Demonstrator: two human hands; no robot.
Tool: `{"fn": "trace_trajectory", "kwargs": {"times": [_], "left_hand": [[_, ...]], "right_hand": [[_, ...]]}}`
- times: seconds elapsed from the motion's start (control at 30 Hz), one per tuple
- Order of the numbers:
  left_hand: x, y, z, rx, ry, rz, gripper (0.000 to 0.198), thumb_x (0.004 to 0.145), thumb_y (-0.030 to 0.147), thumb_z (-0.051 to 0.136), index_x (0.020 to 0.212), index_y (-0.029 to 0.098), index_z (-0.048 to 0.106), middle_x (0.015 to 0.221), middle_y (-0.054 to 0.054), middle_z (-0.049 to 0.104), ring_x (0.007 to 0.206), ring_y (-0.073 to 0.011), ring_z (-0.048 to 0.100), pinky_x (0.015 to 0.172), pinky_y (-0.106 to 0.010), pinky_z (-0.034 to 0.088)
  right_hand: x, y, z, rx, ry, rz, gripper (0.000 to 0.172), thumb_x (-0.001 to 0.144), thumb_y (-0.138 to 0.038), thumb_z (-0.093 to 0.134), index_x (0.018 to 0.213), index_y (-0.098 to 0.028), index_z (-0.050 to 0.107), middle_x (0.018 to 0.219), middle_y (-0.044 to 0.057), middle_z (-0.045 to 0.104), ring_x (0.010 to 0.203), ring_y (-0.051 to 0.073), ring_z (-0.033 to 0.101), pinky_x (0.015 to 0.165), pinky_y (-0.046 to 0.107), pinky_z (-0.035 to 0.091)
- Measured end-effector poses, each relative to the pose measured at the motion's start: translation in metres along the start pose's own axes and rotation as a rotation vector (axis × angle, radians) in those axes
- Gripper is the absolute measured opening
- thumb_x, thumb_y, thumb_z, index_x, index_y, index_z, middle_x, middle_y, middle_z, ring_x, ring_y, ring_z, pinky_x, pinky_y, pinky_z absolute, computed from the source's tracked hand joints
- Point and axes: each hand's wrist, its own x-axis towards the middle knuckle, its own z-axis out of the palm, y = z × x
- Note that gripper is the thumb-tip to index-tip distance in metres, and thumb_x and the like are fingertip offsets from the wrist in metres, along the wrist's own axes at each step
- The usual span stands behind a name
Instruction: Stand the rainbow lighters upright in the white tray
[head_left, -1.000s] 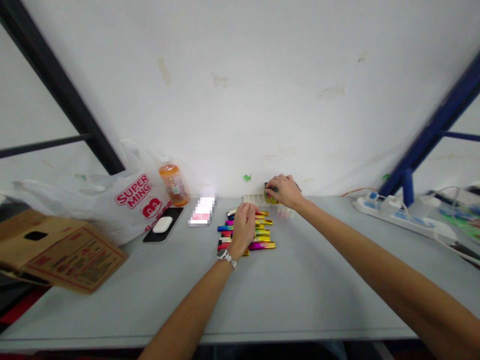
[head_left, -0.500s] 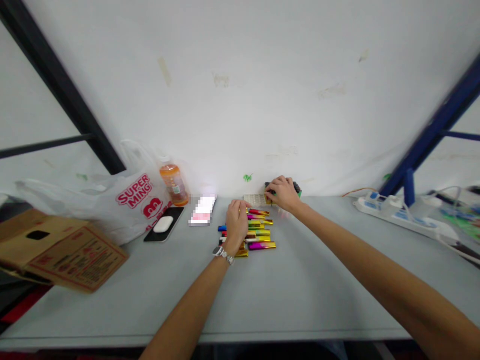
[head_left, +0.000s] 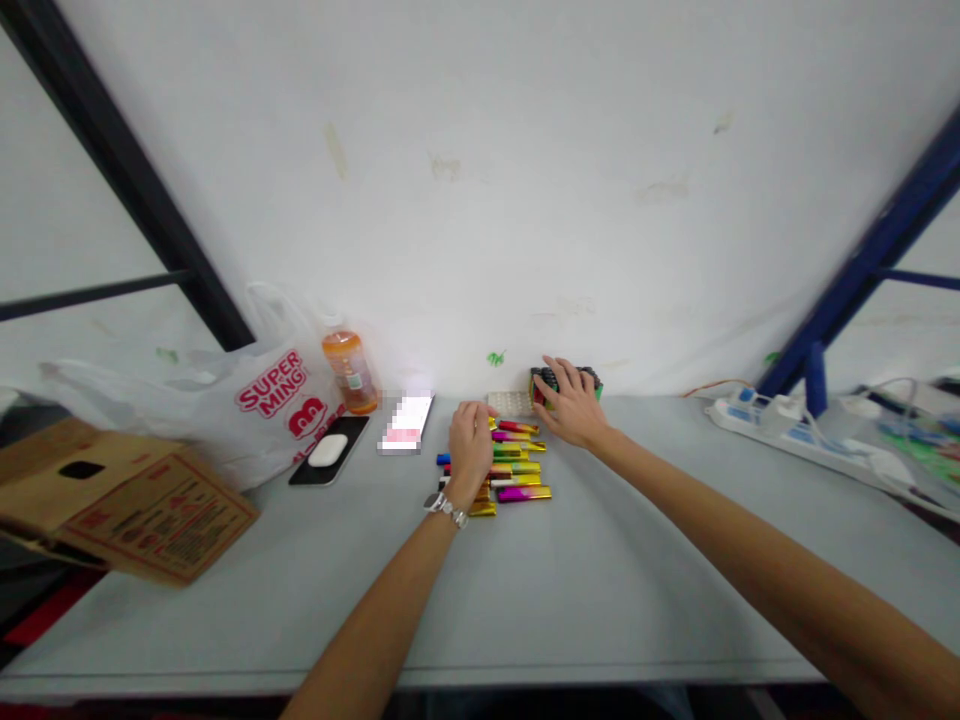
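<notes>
Slim, shiny tubes [head_left: 523, 493] in gold, purple, red and green, perhaps lighters, lie side by side in a loose pile at mid-table. My left hand [head_left: 470, 445], with a metal watch at its wrist, is over the pile's left side. Its fingers are curled together and hide whatever may be in them. Behind the pile, a pale tray with rows of small holes [head_left: 508, 403] lies near the wall. My right hand [head_left: 571, 403] spreads its fingers over a packed block of black-topped pieces [head_left: 591, 380] at the tray's right end, touching its top and hiding part of it.
Left of the pile are a phone [head_left: 407, 424], an orange bottle [head_left: 350, 372], a white case [head_left: 328, 450] on a dark phone [head_left: 346, 435], a plastic bag [head_left: 210, 400] and a cardboard box [head_left: 161, 515]. A power strip [head_left: 810, 440] lies at right.
My right hand's fingers have gone from bunched at the block's left end to spread across it, uncovering more black tops. My left hand has stayed almost in place.
</notes>
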Motion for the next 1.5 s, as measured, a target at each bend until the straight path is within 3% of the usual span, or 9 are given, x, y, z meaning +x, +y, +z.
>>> {"fn": "trace_trajectory", "kwargs": {"times": [0.1, 0.17, 0.27, 0.7, 0.9, 1.1, 1.2, 1.3, 1.5], "left_hand": [[0.001, -0.001, 0.0, 0.009, 0.01, -0.007, 0.036, 0.097, 0.03, 0.034, 0.074, 0.022, 0.06, 0.087, -0.005, 0.063, 0.09, -0.0208, 0.058, 0.085, -0.034, 0.043], [0.001, -0.001, -0.001, 0.011, 0.008, -0.006, 0.036, 0.096, 0.029, 0.034, 0.074, 0.022, 0.06, 0.086, -0.005, 0.062, 0.09, -0.0206, 0.058, 0.084, -0.034, 0.043], [0.001, 0.0, -0.002, 0.013, 0.004, -0.007, 0.036, 0.096, 0.029, 0.034, 0.072, 0.022, 0.06, 0.085, -0.005, 0.062, 0.088, -0.0207, 0.058, 0.083, -0.033, 0.043], [0.0, 0.001, -0.004, -0.005, -0.005, -0.004, 0.034, 0.096, 0.029, 0.036, 0.073, 0.022, 0.059, 0.084, -0.004, 0.061, 0.086, -0.0201, 0.057, 0.08, -0.033, 0.043], [0.0, 0.002, -0.004, -0.033, 0.006, -0.003, 0.033, 0.096, 0.028, 0.038, 0.074, 0.02, 0.06, 0.084, -0.005, 0.061, 0.088, -0.0197, 0.058, 0.082, -0.033, 0.044], [0.0, 0.011, -0.002, -0.177, -0.018, 0.01, 0.026, 0.09, 0.04, 0.057, 0.101, 0.017, 0.064, 0.101, -0.008, 0.066, 0.088, -0.0177, 0.061, 0.076, -0.029, 0.048], [-0.003, 0.02, 0.001, -0.278, -0.145, 0.023, 0.033, 0.086, 0.04, 0.064, 0.11, 0.018, 0.065, 0.11, -0.009, 0.065, 0.094, -0.0184, 0.061, 0.077, -0.029, 0.049], [-0.008, 0.024, 0.005, -0.337, -0.26, 0.048, 0.025, 0.085, 0.038, 0.065, 0.097, 0.017, 0.069, 0.102, -0.009, 0.066, 0.094, -0.0191, 0.061, 0.08, -0.03, 0.049], [-0.014, 0.024, 0.01, -0.399, -0.272, 0.022, 0.025, 0.088, 0.041, 0.061, 0.092, 0.017, 0.065, 0.093, -0.006, 0.067, 0.088, -0.0173, 0.061, 0.081, -0.028, 0.048]], "right_hand": [[0.002, -0.011, -0.001, 0.087, -0.032, -0.047, 0.041, 0.092, -0.031, 0.05, 0.13, -0.021, 0.06, 0.145, 0.017, 0.046, 0.132, 0.033, 0.035, 0.103, 0.048, 0.026], [0.007, -0.018, -0.001, 0.17, -0.15, -0.06, 0.031, 0.091, -0.027, 0.05, 0.114, -0.021, 0.069, 0.12, 0.014, 0.064, 0.114, 0.028, 0.052, 0.096, 0.041, 0.035], [0.022, -0.025, 0.001, 0.244, -0.367, -0.008, 0.023, 0.086, -0.029, 0.057, 0.099, -0.021, 0.074, 0.088, 0.011, 0.073, 0.085, 0.024, 0.064, 0.077, 0.033, 0.044], [0.054, -0.025, 0.004, 0.193, -0.658, 0.1, 0.027, 0.066, -0.038, 0.074, 0.082, -0.018, 0.079, 0.082, 0.015, 0.075, 0.074, 0.028, 0.069, 0.06, 0.031, 0.046], [0.045, -0.019, 0.004, 0.223, -0.494, 0.112, 0.028, 0.069, -0.043, 0.073, 0.081, -0.018, 0.074, 0.082, 0.013, 0.072, 0.07, 0.023, 0.064, 0.058, 0.028, 0.039], [0.008, -0.03, -0.005, 0.843, -0.113, 0.224, 0.032, 0.086, -0.046, 0.058, 0.081, -0.016, 0.066, 0.056, -0.002, 0.053, 0.052, 0.011, 0.044, 0.05, 0.024, 0.028], [-0.012, -0.044, -0.005, 1.141, -0.099, 0.287, 0.036, 0.086, -0.05, 0.057, 0.082, -0.015, 0.064, 0.053, -0.005, 0.048, 0.049, 0.01, 0.041, 0.048, 0.023, 0.029], [-0.028, -0.056, -0.001, 1.263, -0.097, 0.314, 0.034, 0.084, -0.049, 0.058, 0.079, -0.015, 0.062, 0.054, -0.005, 0.048, 0.049, 0.01, 0.043, 0.049, 0.022, 0.031], [-0.048, -0.058, -0.002, 1.382, -0.046, 0.481, 0.048, 0.082, -0.055, 0.06, 0.109, -0.014, 0.064, 0.05, -0.006, 0.052, 0.044, 0.01, 0.045, 0.044, 0.021, 0.033]]}}
